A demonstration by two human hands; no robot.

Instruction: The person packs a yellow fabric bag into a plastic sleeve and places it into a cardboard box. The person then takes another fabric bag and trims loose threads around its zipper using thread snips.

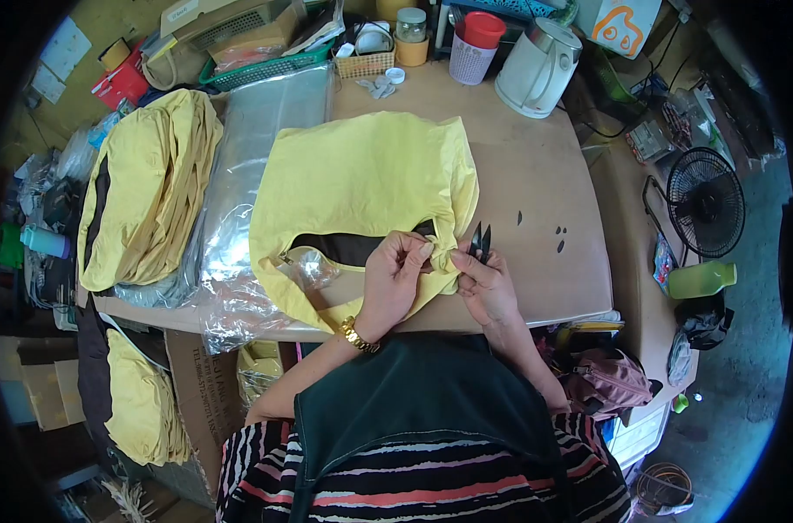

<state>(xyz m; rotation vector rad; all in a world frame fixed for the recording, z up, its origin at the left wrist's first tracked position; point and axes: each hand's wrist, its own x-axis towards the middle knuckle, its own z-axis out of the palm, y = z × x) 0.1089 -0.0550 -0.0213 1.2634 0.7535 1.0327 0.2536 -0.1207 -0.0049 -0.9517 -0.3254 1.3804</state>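
Observation:
A yellow cloth bag point(361, 174) with a dark lining and a long strap lies on the table in front of me. My left hand point(396, 277) is closed on the bag's gathered cloth near the right end of its opening. Small black thread snips point(481, 240) stick up from my right hand point(488, 286), their blades pointing away from me. The thumb and finger of that hand also meet the edge of the same bunched cloth. What lies between the fingertips is partly hidden.
Stacked yellow bags point(152, 192) lie at the left beside clear plastic sleeves point(265, 157). A white kettle point(540, 70), a cup point(470, 61) and baskets point(366, 64) stand along the back. Small dark bits point(560, 240) lie right of the bag. A black fan point(706, 200) stands at the right.

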